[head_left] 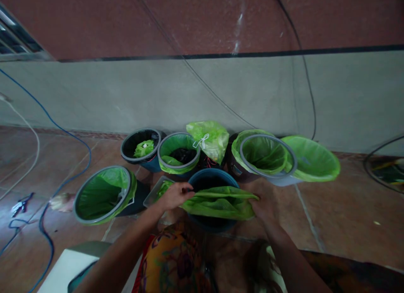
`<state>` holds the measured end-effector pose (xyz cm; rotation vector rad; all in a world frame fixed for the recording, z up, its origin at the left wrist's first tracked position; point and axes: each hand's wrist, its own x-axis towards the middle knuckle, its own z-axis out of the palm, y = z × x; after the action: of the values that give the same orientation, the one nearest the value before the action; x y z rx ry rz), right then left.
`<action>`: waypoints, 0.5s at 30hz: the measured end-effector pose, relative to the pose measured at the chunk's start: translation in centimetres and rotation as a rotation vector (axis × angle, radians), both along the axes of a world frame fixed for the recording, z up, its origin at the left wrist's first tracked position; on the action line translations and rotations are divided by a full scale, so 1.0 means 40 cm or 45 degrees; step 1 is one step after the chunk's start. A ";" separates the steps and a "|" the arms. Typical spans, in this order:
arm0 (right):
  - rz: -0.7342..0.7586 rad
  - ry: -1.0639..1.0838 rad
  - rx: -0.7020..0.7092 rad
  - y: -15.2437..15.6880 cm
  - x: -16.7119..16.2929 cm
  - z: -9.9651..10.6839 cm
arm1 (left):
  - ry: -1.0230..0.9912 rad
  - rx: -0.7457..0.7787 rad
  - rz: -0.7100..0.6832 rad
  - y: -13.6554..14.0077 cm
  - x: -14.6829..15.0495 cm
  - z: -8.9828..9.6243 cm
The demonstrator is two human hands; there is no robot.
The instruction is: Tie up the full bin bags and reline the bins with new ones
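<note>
Head view, lower centre: I've got a green plastic bag (222,203) spread over the mouth of a blue bin (216,171), left hand (177,196) pinching its left end, right hand (261,203) closed on its right end. Looks like thin film, so I'd call it light, limp, probably slippery and easy to tear; best hold is the edge, one hand per side. Further out, a tied green bag (216,143) sits mid-frame, with a green-lined bin (101,196) at left.

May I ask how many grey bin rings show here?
4 rings: one on the front-left bin, one on the back-left bin, one on the bin beside it, one overlapping two rightmost bins. More may be hidden.
</note>
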<state>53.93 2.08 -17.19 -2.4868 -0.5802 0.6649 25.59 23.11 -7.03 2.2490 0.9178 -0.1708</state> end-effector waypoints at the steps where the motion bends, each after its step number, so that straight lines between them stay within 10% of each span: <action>1: 0.066 -0.058 -0.055 0.001 -0.011 0.016 | -0.050 0.035 0.024 0.003 0.025 0.000; 8: 0.545 -0.672 -0.079 0.036 -0.129 0.156 | 0.059 0.052 -0.383 -0.003 0.155 -0.089; 15: 0.718 -0.442 -0.043 0.086 -0.139 0.143 | 0.122 0.216 -0.402 0.011 0.149 -0.100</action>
<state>48.37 5.53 -11.48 -2.4891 -1.4418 0.4324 31.54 23.53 -11.02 2.5548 0.6390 -0.3570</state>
